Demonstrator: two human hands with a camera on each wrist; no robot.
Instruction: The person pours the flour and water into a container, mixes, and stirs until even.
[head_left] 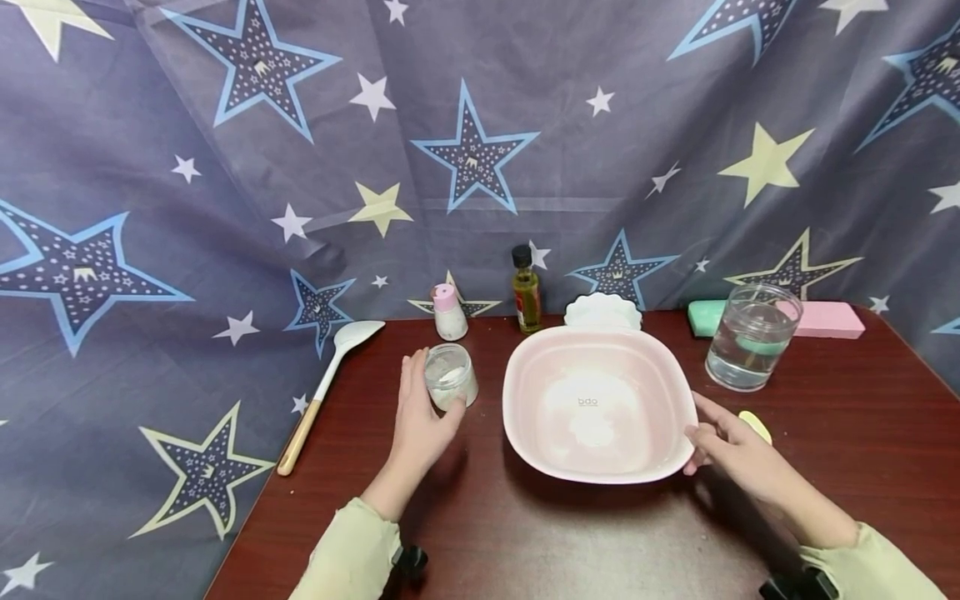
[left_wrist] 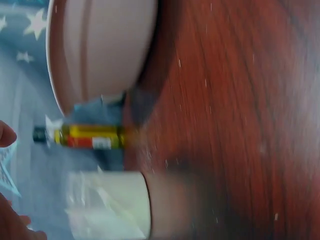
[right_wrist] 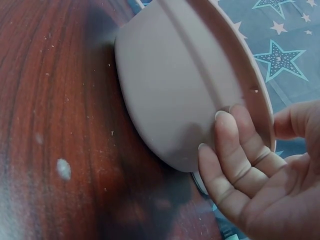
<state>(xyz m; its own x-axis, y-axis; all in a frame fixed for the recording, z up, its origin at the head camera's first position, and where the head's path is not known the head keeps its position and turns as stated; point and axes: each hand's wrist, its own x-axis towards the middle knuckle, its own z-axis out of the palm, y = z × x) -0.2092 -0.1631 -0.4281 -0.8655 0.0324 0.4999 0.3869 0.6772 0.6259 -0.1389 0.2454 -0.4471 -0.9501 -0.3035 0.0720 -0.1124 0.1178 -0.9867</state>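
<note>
A pale pink basin [head_left: 525, 417] stands on the table, and my right hand [head_left: 738, 446] grips its right side. In the right wrist view the thumb lies at the rim and the fingers [right_wrist: 232, 145] press the outer wall. My left hand [head_left: 427, 412] is spread about a small clear jar [head_left: 452, 379] with white contents. The left wrist view shows the jar [left_wrist: 110, 205] standing on the table, blurred, with parts of the fingers [left_wrist: 6, 135] at the frame edge, apart from it.
Behind stand a pink-capped shaker [head_left: 450, 312], an oil bottle [head_left: 527, 292] and a white scalloped dish [head_left: 603, 311]. A white spoon with wooden handle [head_left: 326, 387] lies left. At right are a glass of water [head_left: 750, 342], green [head_left: 705, 318] and pink [head_left: 828, 321] blocks and a yellow object [head_left: 755, 427].
</note>
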